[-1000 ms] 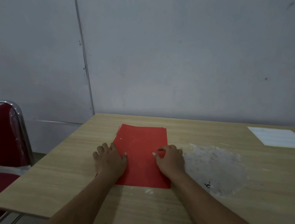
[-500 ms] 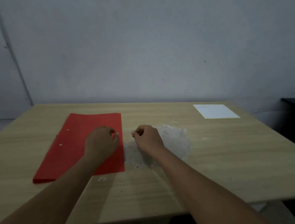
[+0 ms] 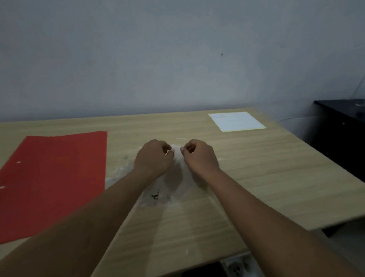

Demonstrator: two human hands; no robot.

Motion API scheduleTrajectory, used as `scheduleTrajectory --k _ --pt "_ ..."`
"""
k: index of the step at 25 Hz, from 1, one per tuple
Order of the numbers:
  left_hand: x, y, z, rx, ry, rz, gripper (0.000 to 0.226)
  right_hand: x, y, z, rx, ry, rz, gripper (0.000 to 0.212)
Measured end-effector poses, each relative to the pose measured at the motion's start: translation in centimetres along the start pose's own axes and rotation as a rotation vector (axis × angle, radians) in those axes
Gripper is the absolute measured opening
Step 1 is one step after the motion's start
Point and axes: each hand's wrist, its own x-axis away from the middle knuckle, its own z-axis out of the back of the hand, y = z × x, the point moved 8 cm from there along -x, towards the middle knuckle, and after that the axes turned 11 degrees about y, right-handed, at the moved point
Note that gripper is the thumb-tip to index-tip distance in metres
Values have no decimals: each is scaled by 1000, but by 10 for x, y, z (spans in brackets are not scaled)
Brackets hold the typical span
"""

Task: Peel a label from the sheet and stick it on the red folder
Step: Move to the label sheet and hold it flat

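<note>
The grey wall [image 3: 170,47] fills the upper half of the view and meets the far edge of the worktop [image 3: 256,176]. The worktop is a light wood-grain surface that carries every item of the task.

The red folder [image 3: 49,181] lies flat and closed on the left part of the worktop. Two small pale marks show near its left edge. No hand touches it.

A dark cabinet [image 3: 351,133] stands beside the right edge of the worktop; what lies on its top is too blurred to identify.

A worn, whitish patch [image 3: 176,182] covers the middle of the worktop, with a small black mark [image 3: 155,196] at its near side.

The label sheet [image 3: 237,121] lies flat at the far right of the worktop, well apart from both hands and from the red folder. Its faint ruling is too soft to count labels.

The left hand [image 3: 151,159] and the right hand [image 3: 200,156] are positioned over the whitish patch, just beside each other, knuckles up. Both forearms extend in from the near edge. Each grip is narrow: fingers curled inward, thumb tips close to the index fingers. Whether either grip holds anything cannot be told; the fingertips blend with the pale patch behind them.
</note>
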Motion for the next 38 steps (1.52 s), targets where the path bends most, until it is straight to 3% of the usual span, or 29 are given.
scheduleTrajectory --k 6,11,16,22,25,33,38 --pt "-32 47 -78 324 -94 184 21 -63 90 58 19 144 -182 17" --pt "-63 84 -129 402 -130 264 16 -123 153 106 71 231 -313 10" --pt "-92 104 -176 265 -96 273 11 -169 208 124 137 281 -431 12" --pt "-116 114 -197 30 105 214 28 -198 247 133 351 359 -464 47" --pt "-125 114 -210 -136 87 185 39 -210 258 136 381 396 -477 60" --pt "-130 106 -221 -175 61 242 48 -227 260 115 504 303 -472 83" --pt "-130 111 -221 -192 24 213 51 -232 257 104 542 239 -487 83"
